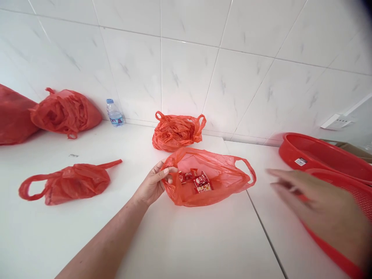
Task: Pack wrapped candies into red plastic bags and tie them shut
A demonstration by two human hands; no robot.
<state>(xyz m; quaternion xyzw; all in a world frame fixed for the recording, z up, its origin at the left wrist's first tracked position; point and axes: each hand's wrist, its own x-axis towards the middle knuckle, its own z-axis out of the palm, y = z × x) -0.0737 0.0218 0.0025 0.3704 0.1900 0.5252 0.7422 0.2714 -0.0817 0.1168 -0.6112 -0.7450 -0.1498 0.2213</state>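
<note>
Near the middle of the white bench [203,240], my left hand [154,185] is pinching the left rim of the thin red plastic carrier bag [223,192], which is lying open with small red snack packets [198,180] inside. My right hand [319,207] is hovering, blurred, with its fingers loose and grasping nothing, over the red plastic mesh baskets [334,159] at the bench's right edge. Behind the open bag, a knotted red plastic bag [176,131] is sitting by the bench's back edge.
</note>
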